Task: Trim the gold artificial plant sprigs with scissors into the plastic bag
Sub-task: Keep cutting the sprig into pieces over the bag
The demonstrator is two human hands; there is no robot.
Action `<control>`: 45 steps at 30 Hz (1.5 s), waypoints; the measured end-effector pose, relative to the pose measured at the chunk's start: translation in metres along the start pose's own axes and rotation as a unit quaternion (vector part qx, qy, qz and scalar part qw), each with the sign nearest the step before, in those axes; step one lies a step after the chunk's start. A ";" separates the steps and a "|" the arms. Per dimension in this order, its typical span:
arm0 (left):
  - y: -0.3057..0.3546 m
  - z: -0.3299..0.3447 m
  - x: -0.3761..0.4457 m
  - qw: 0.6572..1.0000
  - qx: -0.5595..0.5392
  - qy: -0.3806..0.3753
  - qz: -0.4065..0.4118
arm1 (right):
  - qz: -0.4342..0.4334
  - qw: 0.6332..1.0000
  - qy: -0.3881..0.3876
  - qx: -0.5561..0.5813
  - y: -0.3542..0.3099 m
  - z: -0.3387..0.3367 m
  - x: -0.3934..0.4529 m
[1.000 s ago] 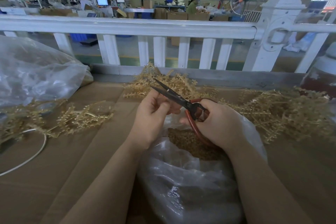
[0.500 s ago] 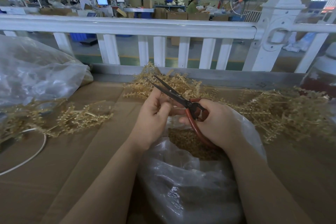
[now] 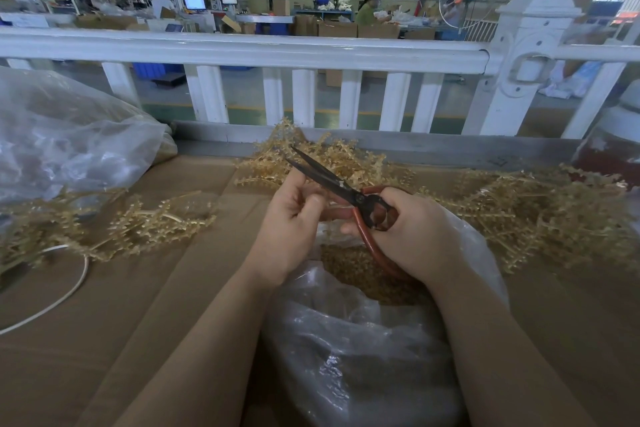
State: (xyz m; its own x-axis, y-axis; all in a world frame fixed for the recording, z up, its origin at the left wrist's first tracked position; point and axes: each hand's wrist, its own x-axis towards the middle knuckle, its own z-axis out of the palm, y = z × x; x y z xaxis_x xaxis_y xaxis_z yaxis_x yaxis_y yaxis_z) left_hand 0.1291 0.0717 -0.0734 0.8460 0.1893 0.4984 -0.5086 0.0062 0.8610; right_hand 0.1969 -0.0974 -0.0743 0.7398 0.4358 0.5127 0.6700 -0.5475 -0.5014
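Scissors (image 3: 341, 185): dark, dull blades slightly parted, red looped handles; held above clear crinkled plastic bag (image 3: 363, 350) holding gold trimmings. Right hand (image 3: 412, 232) fingers curl through handles. Left hand (image 3: 294, 218) fingers pinched together beside blades; content unclear. Spiky gold sprigs (image 3: 536, 208) heaped right of bag.

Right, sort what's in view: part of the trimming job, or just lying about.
Job: scissors in the right hand; left hand; gold sprigs; plastic bag with cuttings.
Lying about: second bag, white cord, railing, cardboard.
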 end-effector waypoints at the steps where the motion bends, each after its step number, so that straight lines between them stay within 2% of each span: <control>1: 0.000 0.000 0.000 1.000 -0.005 0.003 0.000 | -0.004 1.000 0.004 -0.001 0.001 0.001 0.000; 5: 0.000 -0.005 0.002 0.997 -0.035 0.066 -0.033 | -0.028 0.999 0.040 -0.004 0.005 0.004 -0.002; 8: 0.002 -0.011 0.004 0.985 -0.081 0.137 -0.073 | -0.020 0.995 0.083 0.047 0.004 0.004 -0.003; 14: 0.007 -0.016 0.009 0.966 -0.149 0.184 -0.101 | 0.021 0.993 0.102 0.052 0.001 -0.001 -0.005; 18: 0.012 -0.020 0.010 0.962 -0.150 0.212 -0.090 | 0.035 0.996 0.084 0.007 0.000 -0.002 -0.004; 21: 0.015 -0.035 0.011 0.945 -0.121 0.301 -0.052 | 0.046 0.996 0.078 -0.015 -0.001 -0.003 -0.004; 25: 0.017 -0.070 0.008 0.887 0.022 0.461 -0.025 | 0.052 0.996 0.063 -0.041 -0.004 -0.005 -0.003; 29: 0.014 -0.102 0.003 0.795 0.200 0.568 -0.073 | 0.051 0.996 0.059 -0.044 -0.004 -0.006 -0.002; 32: 0.013 -0.116 0.000 0.737 0.293 0.597 -0.121 | 0.044 0.995 0.066 -0.053 -0.003 -0.004 -0.001; 36: 0.013 -0.125 -0.001 0.636 0.374 0.617 -0.273 | 0.032 0.995 0.066 -0.074 0.001 -0.001 -0.002; 38: 0.018 -0.116 0.000 0.614 0.399 0.627 -0.266 | 0.030 0.994 0.061 -0.084 0.003 0.000 -0.001; 39: 0.020 -0.110 0.001 0.617 0.420 0.626 -0.226 | 0.028 0.994 0.063 -0.087 0.003 0.000 -0.001; 41: 0.022 -0.093 0.002 0.654 0.486 0.566 -0.126 | 0.030 0.994 0.062 -0.087 0.003 0.001 -0.001; 43: 0.016 -0.073 0.002 0.702 0.558 0.442 -0.036 | 0.037 0.994 0.055 -0.088 0.003 0.001 -0.001; 45: 0.008 -0.056 0.001 0.742 0.582 0.331 0.017 | 0.040 0.994 0.053 -0.089 0.003 0.001 -0.002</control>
State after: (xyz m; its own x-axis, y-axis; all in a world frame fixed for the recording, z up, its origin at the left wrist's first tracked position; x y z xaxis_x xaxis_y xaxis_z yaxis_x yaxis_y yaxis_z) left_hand 0.1169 0.1271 -0.0721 0.3755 0.6130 0.6952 0.2814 -0.7900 0.5446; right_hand 0.1980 -0.0996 -0.0773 0.7730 0.3126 0.5520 0.5805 -0.6994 -0.4169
